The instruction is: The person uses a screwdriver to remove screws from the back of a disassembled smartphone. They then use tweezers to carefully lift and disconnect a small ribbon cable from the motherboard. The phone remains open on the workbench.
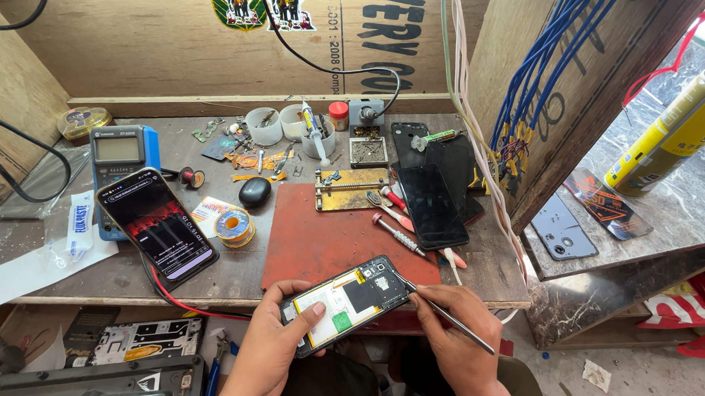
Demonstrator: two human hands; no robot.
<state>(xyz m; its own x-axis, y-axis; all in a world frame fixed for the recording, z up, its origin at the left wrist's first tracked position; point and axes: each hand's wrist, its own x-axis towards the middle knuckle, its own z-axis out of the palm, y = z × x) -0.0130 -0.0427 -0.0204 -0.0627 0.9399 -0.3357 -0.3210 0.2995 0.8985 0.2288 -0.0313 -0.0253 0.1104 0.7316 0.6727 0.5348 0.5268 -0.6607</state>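
My left hand (273,344) grips an opened black phone (347,300) with its back off, so the white battery and circuit board show. The thumb rests on the battery. My right hand (452,335) pinches a thin metal tool (445,311) like a pen. Its tip touches the phone's upper right corner. Both hands hover just in front of the bench edge, below a red work mat (330,238).
On the bench a lit phone (157,226) leans on a blue multimeter (118,157). Around them lie a solder spool (233,226), a metal board holder (350,188), screwdrivers (398,233), stacked dark phones (432,194) and small cups (264,125). A yellow spray can (671,136) lies on the right shelf.
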